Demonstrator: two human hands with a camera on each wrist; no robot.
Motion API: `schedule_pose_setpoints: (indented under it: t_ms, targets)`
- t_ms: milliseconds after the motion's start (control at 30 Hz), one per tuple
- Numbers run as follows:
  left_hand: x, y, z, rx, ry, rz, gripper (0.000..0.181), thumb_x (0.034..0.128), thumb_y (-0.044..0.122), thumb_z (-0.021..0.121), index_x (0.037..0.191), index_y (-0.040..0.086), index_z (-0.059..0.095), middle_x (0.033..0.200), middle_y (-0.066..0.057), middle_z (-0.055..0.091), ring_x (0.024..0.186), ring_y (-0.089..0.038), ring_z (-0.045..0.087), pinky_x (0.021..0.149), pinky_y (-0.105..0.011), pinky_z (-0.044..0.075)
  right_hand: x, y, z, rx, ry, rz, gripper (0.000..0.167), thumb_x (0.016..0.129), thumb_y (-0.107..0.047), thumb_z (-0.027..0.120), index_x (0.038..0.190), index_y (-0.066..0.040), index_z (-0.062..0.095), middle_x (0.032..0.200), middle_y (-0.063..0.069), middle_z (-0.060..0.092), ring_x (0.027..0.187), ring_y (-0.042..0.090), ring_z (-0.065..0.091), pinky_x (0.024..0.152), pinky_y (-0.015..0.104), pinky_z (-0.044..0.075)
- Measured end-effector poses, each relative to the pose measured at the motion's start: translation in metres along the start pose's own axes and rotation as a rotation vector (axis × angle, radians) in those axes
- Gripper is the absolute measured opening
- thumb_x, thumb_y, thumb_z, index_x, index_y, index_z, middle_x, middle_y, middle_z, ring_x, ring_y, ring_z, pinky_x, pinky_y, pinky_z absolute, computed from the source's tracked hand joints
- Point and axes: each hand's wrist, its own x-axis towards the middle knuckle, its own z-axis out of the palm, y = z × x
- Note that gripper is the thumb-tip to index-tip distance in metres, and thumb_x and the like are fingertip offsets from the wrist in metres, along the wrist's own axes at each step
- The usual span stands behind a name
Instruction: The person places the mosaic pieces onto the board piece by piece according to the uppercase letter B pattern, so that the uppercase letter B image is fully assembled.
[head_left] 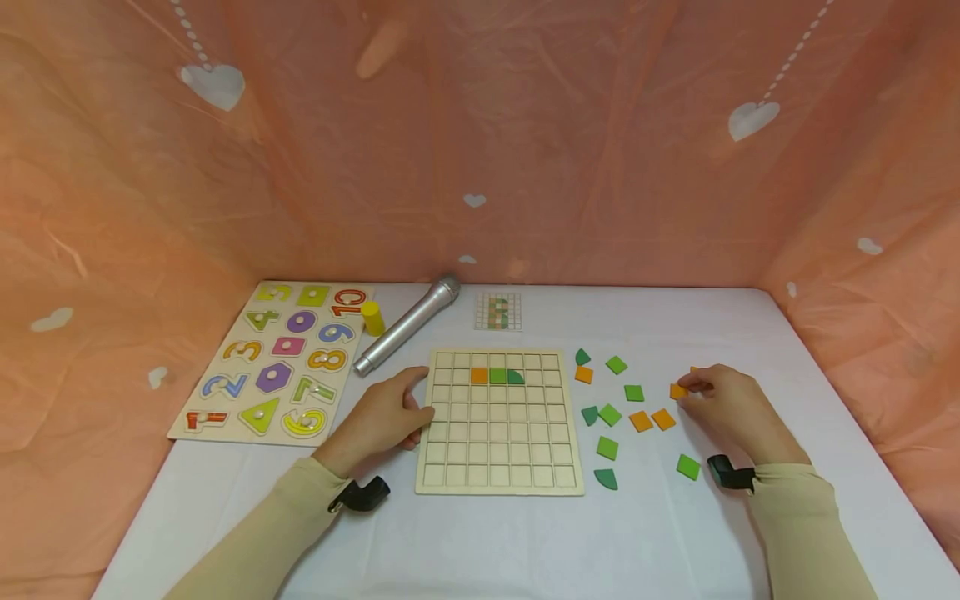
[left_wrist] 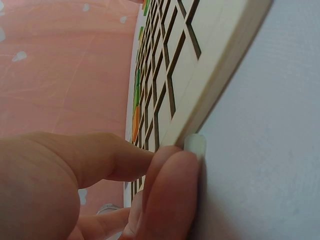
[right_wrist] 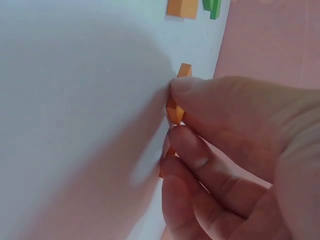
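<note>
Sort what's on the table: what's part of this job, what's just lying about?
Likely the job:
grid board, touched by left hand
three set tiles on it
orange tile pinched in right hand
loose tiles right of the board
pattern card behind it

Likely just lying about:
number puzzle board
microphone
yellow cylinder

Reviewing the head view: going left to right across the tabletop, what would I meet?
Number board → left hand → gridded board → loose green and orange tiles → right hand, pinching an orange tile.

Right hand (head_left: pixel 726 408) in thumb-and-finger pinch
</note>
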Motion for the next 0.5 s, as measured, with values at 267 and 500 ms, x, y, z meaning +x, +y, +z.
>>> schedule_pose_setpoints:
  t_ms: [267, 500]
  targets:
    - [0.001, 0.000, 0.001, 0.002, -0.002, 0.003, 0.073, 0.0987, 0.013, 0.073, 0.165, 0.010, 0.041, 0.081, -0.008, 0.067, 0.059, -0.017, 0.067, 0.059, -0.030, 0.060, 0.000, -0.009, 0.003, 0.001, 0.034, -0.036, 0.031, 0.098, -0.022, 0.075, 0.122, -0.002, 0.077, 0.130, 0.027, 0.070, 0.118, 0.044, 0.064, 0.103, 0.065, 0.052]
    - [0.000, 0.001, 0.000, 0.021, 0.003, -0.007, 0.073, 0.0990, 0.013, 0.073, 0.164, 0.010, 0.042, 0.082, -0.008, 0.065, 0.059, -0.017, 0.067, 0.059, -0.030, 0.059, 0.012, -0.045, 0.014, 0.025, -0.005, -0.032, 0.032, 0.099, -0.026, 0.075, 0.122, -0.004, 0.077, 0.126, 0.021, 0.071, 0.109, 0.036, 0.065, 0.096, 0.055, 0.059]
